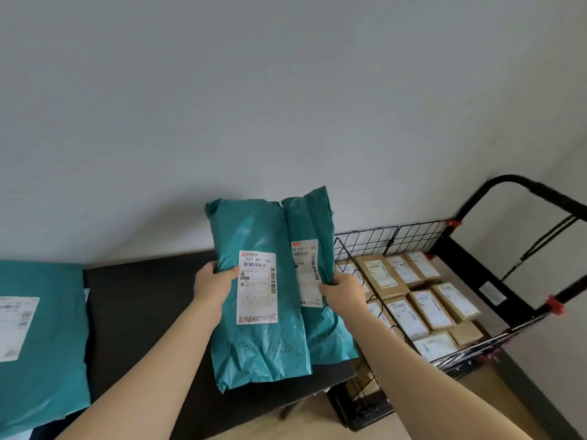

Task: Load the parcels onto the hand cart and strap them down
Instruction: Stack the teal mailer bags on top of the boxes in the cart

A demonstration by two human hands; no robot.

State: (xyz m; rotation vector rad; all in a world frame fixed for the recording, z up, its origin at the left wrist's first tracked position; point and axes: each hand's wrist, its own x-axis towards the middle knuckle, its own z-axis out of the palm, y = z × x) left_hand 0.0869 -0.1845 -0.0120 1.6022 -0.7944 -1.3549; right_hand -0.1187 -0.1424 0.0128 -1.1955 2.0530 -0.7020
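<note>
Holding two teal plastic mailer parcels [254,223] upright, left hand [216,281] and right hand [341,289] each grip an outer edge; best pressed together when swung to the black wire-walled hand cart [397,236] beside the right hand.

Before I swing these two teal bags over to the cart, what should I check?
1. Left hand grips the front teal parcel: ok.
2. Right hand grips the rear teal parcel: ok.
3. Hand cart stands just right of the table: ok.
4. Brown boxes in the cart form a fairly flat layer to lay the bags on: ok.
5. Strap ready to use: cannot tell.
6. All parcels off the table: not ok, a third teal parcel lies at the left.
</note>
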